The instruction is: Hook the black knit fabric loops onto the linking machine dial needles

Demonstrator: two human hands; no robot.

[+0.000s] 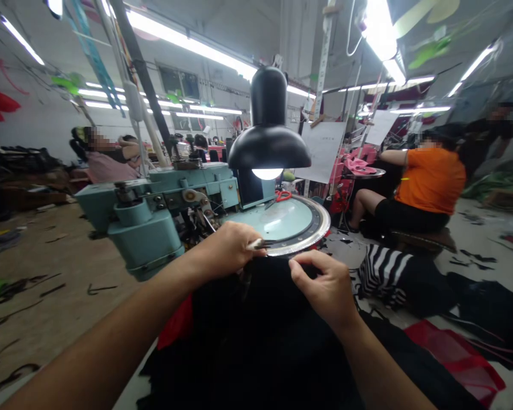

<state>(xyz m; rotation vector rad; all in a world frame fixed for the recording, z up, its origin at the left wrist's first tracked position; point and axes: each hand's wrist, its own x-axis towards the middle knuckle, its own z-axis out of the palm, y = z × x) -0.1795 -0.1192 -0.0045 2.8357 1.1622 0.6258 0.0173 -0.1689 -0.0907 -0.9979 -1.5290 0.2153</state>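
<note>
My left hand (pixel 226 247) is closed in a pinch around a thin metal tool (pixel 256 244), at the rim of the round dial (pixel 308 236) of a teal linking machine (pixel 154 210). Close to its right, my right hand (pixel 325 287) pinches the edge of the black knitted fabric (pixel 260 330) that hangs from the dial down over my lap. The two hands are a short gap apart, both at the dial's near edge. A black lamp (pixel 268 139) shines down on the dial plate.
Red-handled scissors (pixel 282 196) lie at the back of the dial plate. A striped black-and-white garment (pixel 385 273) and red cloth (pixel 457 359) lie at my right. A person in orange (pixel 427 182) sits at the right; another person (pixel 106 162) sits at the left.
</note>
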